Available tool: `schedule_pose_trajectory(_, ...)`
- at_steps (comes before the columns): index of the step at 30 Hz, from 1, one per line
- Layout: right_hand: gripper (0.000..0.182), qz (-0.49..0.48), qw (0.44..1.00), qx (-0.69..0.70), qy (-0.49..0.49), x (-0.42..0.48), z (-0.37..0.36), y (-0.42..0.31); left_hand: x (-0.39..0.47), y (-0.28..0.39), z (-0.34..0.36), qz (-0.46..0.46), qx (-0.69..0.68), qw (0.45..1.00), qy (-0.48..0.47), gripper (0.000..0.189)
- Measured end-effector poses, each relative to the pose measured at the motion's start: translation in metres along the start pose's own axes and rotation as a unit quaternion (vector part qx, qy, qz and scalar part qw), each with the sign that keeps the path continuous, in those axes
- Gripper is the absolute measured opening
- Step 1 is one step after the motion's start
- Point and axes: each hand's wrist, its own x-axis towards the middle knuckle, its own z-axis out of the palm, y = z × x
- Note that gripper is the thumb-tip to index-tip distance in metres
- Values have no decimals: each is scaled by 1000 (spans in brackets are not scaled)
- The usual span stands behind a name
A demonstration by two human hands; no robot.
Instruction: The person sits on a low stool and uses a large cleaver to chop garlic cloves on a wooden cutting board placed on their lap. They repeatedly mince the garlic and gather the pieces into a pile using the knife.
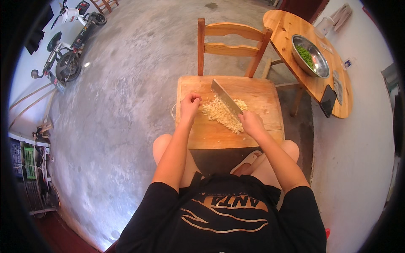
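Note:
A wooden cutting board (205,139) rests on a wooden chair in front of me. Chopped pale pieces, perhaps garlic (221,115), lie heaped near its middle. My right hand (251,122) grips the handle of a cleaver (226,97); the broad blade slants up and left across the heap, and whether its edge touches the board cannot be told. My left hand (190,106) is just left of the heap, over the board's left part, with its fingers curled in. Whether anything small is between those fingertips is unclear.
To the right, a wooden table (343,107) holds a metal bowl (322,68) with chopped greens (304,57) and a dark phone (328,100) at its edge. The chair's backrest (232,49) rises beyond the board. An electric scooter (68,64) stands far left.

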Motion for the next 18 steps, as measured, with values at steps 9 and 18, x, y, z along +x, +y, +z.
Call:
schedule_pose_trajectory(9, 29, 29, 998, 14, 47, -2, 9, 12, -4, -3, 5, -9, 78, 993, -84, 12)
schedule_pose_trajectory(18, 31, 123, 982, 123, 68, -5, 2, 64, -6, 0, 7, -13, 74, 994, -76, 12)
